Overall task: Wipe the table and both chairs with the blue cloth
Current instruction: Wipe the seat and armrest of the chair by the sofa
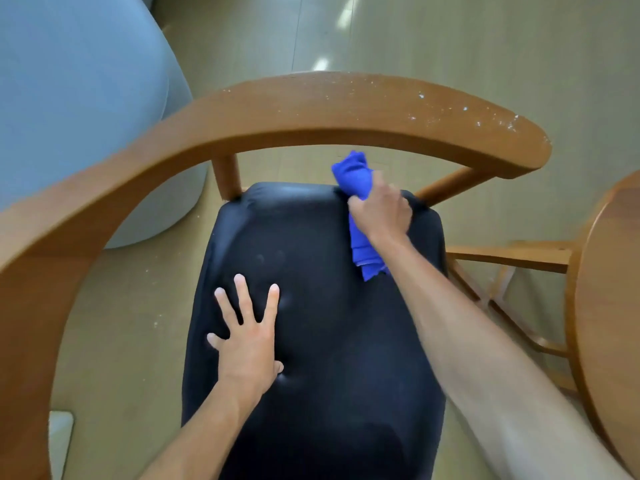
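while your right hand (379, 211) grips the blue cloth (356, 188) at the seat's (311, 341) far corner, your flat, open left hand (247, 337) steadies; the chair-wiping step seems underway, so next pull the cloth toward you.

The room is evenly and softly lit from overhead — pale streaks of glare lie on the floor (343, 15) at the top of the view, and a dull sheen sits on the far edge of the dark seat (311, 306). Shadows are faint. The wide lens bends the wooden backrest (311, 112) into a big arc — its near left end is smeared, and the whole view is slightly soft.
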Demonstrator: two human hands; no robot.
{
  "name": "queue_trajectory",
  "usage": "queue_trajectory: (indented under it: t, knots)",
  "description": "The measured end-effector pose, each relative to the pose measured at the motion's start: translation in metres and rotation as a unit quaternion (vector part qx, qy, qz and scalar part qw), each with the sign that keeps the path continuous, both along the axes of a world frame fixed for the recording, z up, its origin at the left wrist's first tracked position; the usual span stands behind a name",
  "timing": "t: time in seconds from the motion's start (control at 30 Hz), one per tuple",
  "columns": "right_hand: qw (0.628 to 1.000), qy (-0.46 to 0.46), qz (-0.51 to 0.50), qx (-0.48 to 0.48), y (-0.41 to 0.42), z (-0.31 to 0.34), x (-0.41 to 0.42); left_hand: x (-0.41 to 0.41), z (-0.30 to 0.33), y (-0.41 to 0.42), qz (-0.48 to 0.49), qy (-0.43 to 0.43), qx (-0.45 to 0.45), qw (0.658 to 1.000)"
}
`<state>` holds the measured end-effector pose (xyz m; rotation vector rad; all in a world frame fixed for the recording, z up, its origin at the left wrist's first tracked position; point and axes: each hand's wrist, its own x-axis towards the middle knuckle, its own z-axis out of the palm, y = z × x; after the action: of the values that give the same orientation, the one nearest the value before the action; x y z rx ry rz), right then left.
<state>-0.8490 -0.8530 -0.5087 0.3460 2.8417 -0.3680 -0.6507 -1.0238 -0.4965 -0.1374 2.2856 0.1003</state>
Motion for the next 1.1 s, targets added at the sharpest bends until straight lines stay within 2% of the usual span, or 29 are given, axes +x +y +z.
queue_trajectory:
  t: [0.1, 0.2, 0.27, 0.33, 0.43, 0.5, 0.6, 0.63, 0.7, 0.77, 0.8, 0.83, 0.87, 0.93, 1.0, 1.07, 1.1]
  knots:
    - [0.992, 0.028, -0.123, 0.023, 0.058, 0.002, 0.009, -0.001, 0.0, 0.001, -0.002, 0.006, -0.01, 1.0]
    - [0.988, 0.022, -0.149, 0.022, 0.032, -0.004, 0.01, 0.0, -0.002, 0.003, 0.003, 0.007, -0.011, 1.0]
    - [0.996, 0.035, -0.075, 0.014, -0.021, -0.006, 0.011, 0.0, -0.006, 0.001, 0.004, 0.02, -0.013, 1.0]
    - [0.998, 0.032, 0.05, -0.016, -0.082, -0.004, 0.029, 0.0, -0.006, -0.001, -0.005, 0.023, -0.014, 1.0]
    - [0.961, 0.016, 0.272, -0.053, -0.141, -0.002, 0.081, 0.001, -0.005, -0.005, 0.0, 0.003, 0.012, 1.0]
    - [0.927, 0.04, 0.364, -0.082, -0.137, -0.005, 0.099, 0.0, -0.004, -0.009, 0.006, 0.002, 0.029, 1.0]
    - [0.91, 0.047, 0.399, -0.106, -0.084, -0.007, 0.096, 0.006, -0.003, -0.015, 0.016, 0.031, 0.058, 0.998]
    - [0.915, 0.043, 0.391, -0.086, -0.062, -0.005, 0.092, 0.01, -0.004, -0.017, 0.016, 0.043, 0.065, 0.997]
    - [0.951, 0.062, 0.302, -0.027, -0.022, -0.001, 0.076, 0.025, 0.0, -0.019, 0.007, 0.054, 0.074, 0.996]
    - [0.991, 0.046, 0.123, -0.004, -0.005, 0.002, 0.061, 0.046, 0.005, -0.016, -0.013, 0.043, 0.077, 0.996]
    - [0.999, 0.033, 0.03, -0.015, -0.011, 0.003, 0.057, 0.055, 0.008, -0.014, -0.015, 0.035, 0.084, 0.996]
    - [0.999, 0.016, -0.022, -0.035, -0.025, 0.006, 0.061, 0.064, 0.008, -0.014, -0.011, 0.034, 0.094, 0.995]
    - [0.999, 0.005, -0.02, -0.046, -0.045, 0.007, 0.073, 0.07, 0.009, -0.016, 0.002, 0.044, 0.105, 0.994]
    - [0.996, -0.002, 0.072, -0.058, -0.088, 0.007, 0.118, 0.067, 0.014, -0.023, 0.072, 0.142, 0.125, 0.979]
    - [0.985, -0.045, 0.149, -0.079, -0.114, 0.012, 0.164, 0.056, 0.018, -0.035, 0.212, 0.254, 0.118, 0.936]
    - [0.972, -0.102, 0.159, -0.141, -0.108, 0.019, 0.181, 0.038, 0.028, -0.041, 0.309, 0.274, 0.123, 0.902]
    - [0.961, -0.133, 0.136, -0.199, -0.097, 0.025, 0.179, 0.03, 0.029, -0.042, 0.316, 0.269, 0.13, 0.9]
